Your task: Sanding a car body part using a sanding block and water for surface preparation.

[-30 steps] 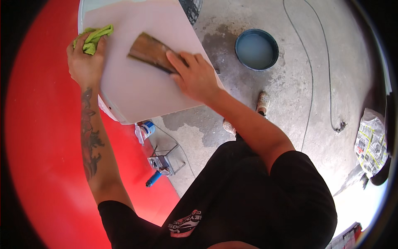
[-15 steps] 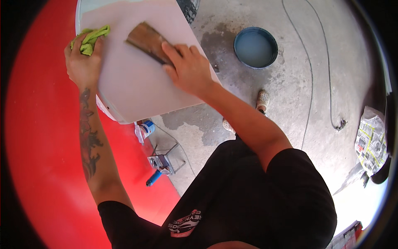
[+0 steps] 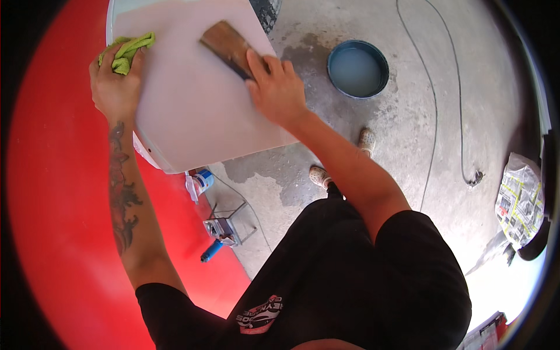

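A pale pinkish panel [image 3: 186, 116] with a white edge stretches out in front of me. My right hand [image 3: 280, 88] grips the near end of a long brown sanding block [image 3: 226, 44], slightly blurred, which lies against the panel. At the panel's left edge, my left hand [image 3: 115, 86] is closed over a crumpled yellow-green cloth [image 3: 137, 48]. Part of the cloth is hidden under the fingers.
On the concrete floor stands a dark round basin [image 3: 358, 69] of cloudy liquid. Left lies a glossy red surface [image 3: 58, 175]. Below the panel are a can [image 3: 203, 181] and a metal stand [image 3: 233, 226]. A cable [image 3: 461, 105] crosses the floor at right.
My right hand and the sanding block have slid right and slightly away from me across the panel. The left hand stays on the cloth, nearly still.
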Tool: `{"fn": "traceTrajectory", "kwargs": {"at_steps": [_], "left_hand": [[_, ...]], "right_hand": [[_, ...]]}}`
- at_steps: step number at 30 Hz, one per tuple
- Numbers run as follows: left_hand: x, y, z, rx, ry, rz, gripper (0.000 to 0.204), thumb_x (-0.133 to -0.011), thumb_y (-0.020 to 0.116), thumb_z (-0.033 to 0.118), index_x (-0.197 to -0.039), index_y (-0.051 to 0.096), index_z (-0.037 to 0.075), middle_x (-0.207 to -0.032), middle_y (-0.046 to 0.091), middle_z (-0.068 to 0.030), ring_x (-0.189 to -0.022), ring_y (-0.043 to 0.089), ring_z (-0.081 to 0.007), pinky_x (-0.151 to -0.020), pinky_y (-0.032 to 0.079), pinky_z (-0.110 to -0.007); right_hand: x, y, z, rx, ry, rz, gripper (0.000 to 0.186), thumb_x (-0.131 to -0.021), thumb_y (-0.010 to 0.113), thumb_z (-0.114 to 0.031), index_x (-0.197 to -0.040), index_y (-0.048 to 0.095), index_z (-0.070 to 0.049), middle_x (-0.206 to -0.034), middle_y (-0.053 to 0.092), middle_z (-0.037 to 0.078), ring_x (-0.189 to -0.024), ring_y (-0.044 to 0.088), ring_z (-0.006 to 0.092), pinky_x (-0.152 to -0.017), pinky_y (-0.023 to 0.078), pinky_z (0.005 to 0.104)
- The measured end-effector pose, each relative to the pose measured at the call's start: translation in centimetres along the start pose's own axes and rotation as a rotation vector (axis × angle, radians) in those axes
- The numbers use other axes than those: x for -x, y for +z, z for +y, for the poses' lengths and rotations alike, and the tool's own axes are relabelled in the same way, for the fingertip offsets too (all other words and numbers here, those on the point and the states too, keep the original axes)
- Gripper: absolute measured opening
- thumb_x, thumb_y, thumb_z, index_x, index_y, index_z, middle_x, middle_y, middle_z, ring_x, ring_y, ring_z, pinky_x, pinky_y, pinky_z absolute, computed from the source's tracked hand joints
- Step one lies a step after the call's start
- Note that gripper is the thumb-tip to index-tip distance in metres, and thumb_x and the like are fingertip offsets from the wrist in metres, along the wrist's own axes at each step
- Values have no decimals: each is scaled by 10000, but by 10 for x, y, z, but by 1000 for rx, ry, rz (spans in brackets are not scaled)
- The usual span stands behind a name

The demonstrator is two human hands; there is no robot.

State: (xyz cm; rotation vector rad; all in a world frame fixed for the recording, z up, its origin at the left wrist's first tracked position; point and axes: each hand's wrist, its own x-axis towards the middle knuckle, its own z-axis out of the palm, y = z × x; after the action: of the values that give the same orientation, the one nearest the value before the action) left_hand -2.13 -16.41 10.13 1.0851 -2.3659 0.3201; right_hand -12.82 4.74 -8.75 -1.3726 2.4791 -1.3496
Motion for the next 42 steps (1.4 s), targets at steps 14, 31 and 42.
{"fn": "traceTrajectory", "kwargs": {"at_steps": [14,31,42], "left_hand": [[4,0,-6,-16,-26,-6,497,-765,772,515,-1173,717,237,-1342,579,-31,-1181,613,-271,-948,520,-434],[-2,0,13,-13,-30,-39,535,-770,764,543,-1216,700,255,-1360,570,-26,-1207,602,-267,-976,510,-437],[5,0,-18,-17,12,-13,504,-781,768,526,-1204,704,260,-1341,581,-37,-1195,615,-265,-969,522,-431]], "right_hand": [[39,-9,13,-141,-27,-23,631,-827,721,-261,-1420,544,-142,-1192,603,142,-986,591,360,-856,521,458],[-16,7,59,-56,94,87,532,-892,657,-275,-1393,554,-129,-1177,632,157,-1023,588,385,-848,519,465],[134,-29,39,-333,-48,-132,652,-772,752,-102,-1391,577,-202,-1300,565,106,-1077,543,348,-970,438,475]]}}
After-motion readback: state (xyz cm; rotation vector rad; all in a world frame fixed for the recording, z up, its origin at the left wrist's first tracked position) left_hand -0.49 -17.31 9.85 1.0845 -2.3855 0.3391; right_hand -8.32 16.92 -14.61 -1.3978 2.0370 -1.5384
